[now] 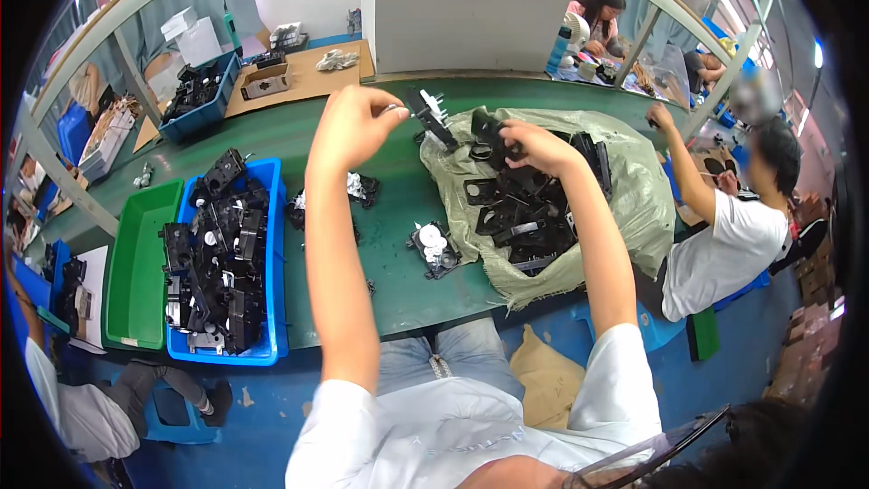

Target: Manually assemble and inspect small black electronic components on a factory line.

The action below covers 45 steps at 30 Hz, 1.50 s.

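My left hand (355, 127) is raised over the bench with its fingers pinched. A small pale bit shows at the fingertips. Right beside them is a tilted black plastic part with white pieces (433, 116); whether the fingers grip it I cannot tell. Over the far edge of an open woven sack (634, 172), my right hand (541, 147) is closed on a black plastic part (489, 129). Many similar black plastic parts (520, 208) fill the sack. A black assembly with a white round gear (433, 243) lies in front of the sack, and more assemblies (362, 188) lie behind my left forearm.
On the left stand a blue bin (279, 263) heaped with black assemblies and a green tray (136, 281). Farther back are another blue bin (195, 122) and a small cardboard box (265, 81). A co-worker (733, 235) sits at the right; another (597, 23) is beyond the frame.
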Available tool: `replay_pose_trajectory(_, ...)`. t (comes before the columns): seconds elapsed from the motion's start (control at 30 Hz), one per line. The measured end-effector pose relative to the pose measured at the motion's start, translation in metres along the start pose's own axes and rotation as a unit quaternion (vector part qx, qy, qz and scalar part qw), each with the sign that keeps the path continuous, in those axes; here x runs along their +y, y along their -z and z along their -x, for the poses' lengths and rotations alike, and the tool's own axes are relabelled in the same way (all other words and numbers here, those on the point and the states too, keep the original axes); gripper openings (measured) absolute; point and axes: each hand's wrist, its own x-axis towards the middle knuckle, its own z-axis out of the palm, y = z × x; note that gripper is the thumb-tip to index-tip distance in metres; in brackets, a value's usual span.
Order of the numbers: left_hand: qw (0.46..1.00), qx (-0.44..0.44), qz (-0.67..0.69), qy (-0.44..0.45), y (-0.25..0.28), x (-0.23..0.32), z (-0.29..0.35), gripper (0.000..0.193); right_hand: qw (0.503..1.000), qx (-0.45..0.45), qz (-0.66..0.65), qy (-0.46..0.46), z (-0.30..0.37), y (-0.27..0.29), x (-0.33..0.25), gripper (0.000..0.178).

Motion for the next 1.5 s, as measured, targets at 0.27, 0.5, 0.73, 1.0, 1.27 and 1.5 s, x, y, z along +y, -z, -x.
replay_pose_trajectory(0.27, 0.896, 0.185, 0.403, -0.026, -0.065, 0.005, 0.083, 0.011, 0.867, -0.079, -0.424, 0.249, 0.073, -0.073, 0.023, 0.051)
replay_pose_trajectory(0.5, 0.840, 0.313, 0.434, 0.087, -0.097, 0.010, 0.109, 0.016, 0.927, 0.034, -0.294, 0.231, 0.092, -0.158, 0.025, 0.053)
replay_pose_trajectory(0.73, 0.857, 0.300, 0.404, 0.107, -0.095, 0.017, 0.112, 0.018, 0.924, 0.161, -0.031, 0.346, 0.079, -0.187, 0.026, 0.055)
replay_pose_trajectory(1.0, 0.850, 0.301, 0.417, 0.111, -0.099, 0.008, 0.117, 0.020, 0.939, 0.137, -0.072, 0.307, 0.086, -0.197, 0.017, 0.052)
replay_pose_trajectory(1.27, 0.863, 0.311, 0.386, 0.094, -0.102, 0.009, 0.119, 0.020, 0.946, 0.124, -0.116, 0.277, 0.088, -0.200, 0.016, 0.051)
replay_pose_trajectory(1.5, 0.884, 0.307, 0.327, 0.131, -0.101, 0.014, 0.124, 0.020, 0.941, 0.137, -0.122, 0.284, 0.085, -0.205, 0.021, 0.048)
